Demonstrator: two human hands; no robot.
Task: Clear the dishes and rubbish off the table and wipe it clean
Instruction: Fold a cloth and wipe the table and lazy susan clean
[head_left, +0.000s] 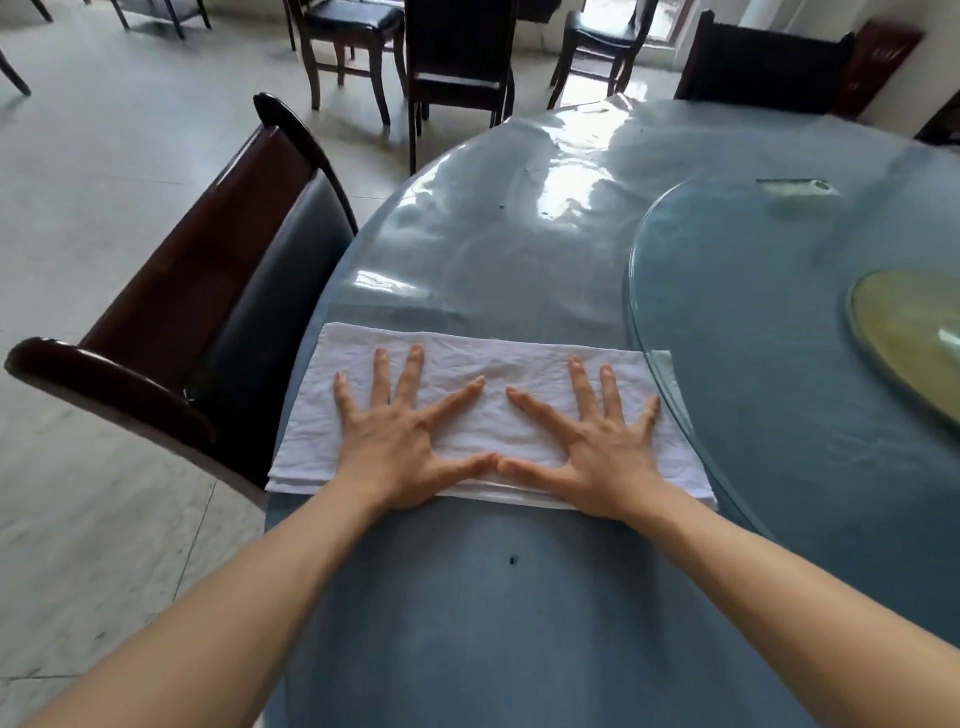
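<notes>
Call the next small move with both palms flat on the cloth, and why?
Probably push the white cloth forward across the table. Left hand and right hand press it flat with fingers spread; small specks lie on the glossy surface ahead, no dishes show, and the cloth's right end meets the glass turntable.

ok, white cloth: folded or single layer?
Folded. The white cloth shows stacked layer edges along its near side, under the left hand and right hand.

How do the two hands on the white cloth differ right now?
The left hand presses the cloth near the table's outer edge; the right hand sits beside the glass turntable. Both lie flat, fingers spread, thumbs nearly touching.
</notes>
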